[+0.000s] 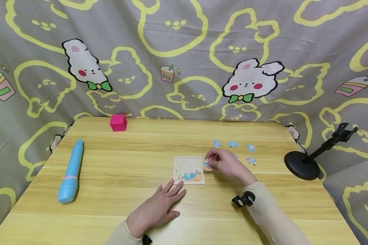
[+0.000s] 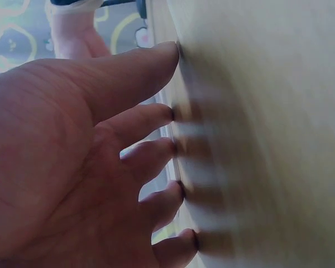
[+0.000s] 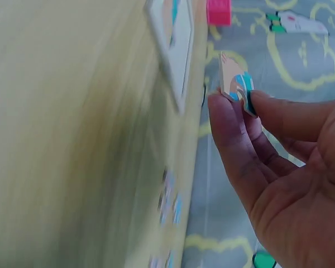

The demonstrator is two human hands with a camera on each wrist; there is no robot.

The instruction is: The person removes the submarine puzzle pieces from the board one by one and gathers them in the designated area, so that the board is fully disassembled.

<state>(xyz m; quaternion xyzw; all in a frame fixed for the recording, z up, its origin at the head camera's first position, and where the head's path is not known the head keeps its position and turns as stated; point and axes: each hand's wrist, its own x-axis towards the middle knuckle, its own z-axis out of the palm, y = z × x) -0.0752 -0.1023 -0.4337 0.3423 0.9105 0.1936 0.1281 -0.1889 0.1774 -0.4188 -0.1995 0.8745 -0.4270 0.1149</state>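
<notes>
A square puzzle frame (image 1: 188, 157) with a pale border lies at mid-table, a few coloured pieces fitted along its bottom edge. My right hand (image 1: 223, 163) pinches a puzzle piece (image 3: 237, 81) between thumb and fingers, just beside the frame's right border. That piece is peach with blue and white bands. My left hand (image 1: 161, 207) rests with spread fingers at the frame's lower left corner, its fingertips touching the table in the left wrist view. Several loose blue and pink puzzle pieces (image 1: 233, 144) lie to the right, one partly hidden behind my right hand.
A pink cube (image 1: 118, 123) stands at the back left of the wooden table (image 1: 125, 153). Along the left side lies a blue toy microphone (image 1: 71, 173). A black stand (image 1: 303, 166) with a round base is at the right edge. Behind hangs a patterned curtain (image 1: 196, 44).
</notes>
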